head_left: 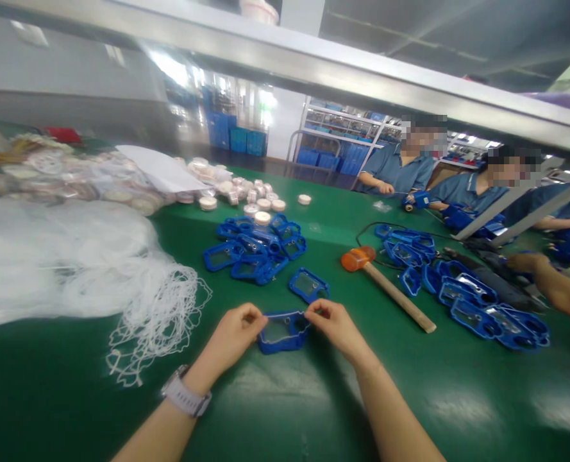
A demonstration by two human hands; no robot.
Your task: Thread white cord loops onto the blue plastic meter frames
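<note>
Flat on the green table, toward the near edge: a blue housing cover, lying between the two sets of fingertips and slightly nearer the wearer. Set lengthwise from left to right, along the gap between the left hand and the right hand; about equally close to both. Closed in a pinch at the far left corner of the cover, with thumb and forefinger seemingly on a white cord; likewise pinched at the far right corner. Cannot tell of any grip on the plastic rim itself.

Rounded at the corners, smooth and moulded, with a clear window framed by a raised wall. Thin, pale and slightly wavy along that wall, in the case of the cord. Just beyond, toward the far edge: a loose blue cover and a jumbled heap of blue covers. To the left, a stringy, tangled bundle of cords beside filmy, translucent plastic bags. To the right, a mallet with orange, glossy head and straight wooden handle, slanted toward the near right corner.
</note>
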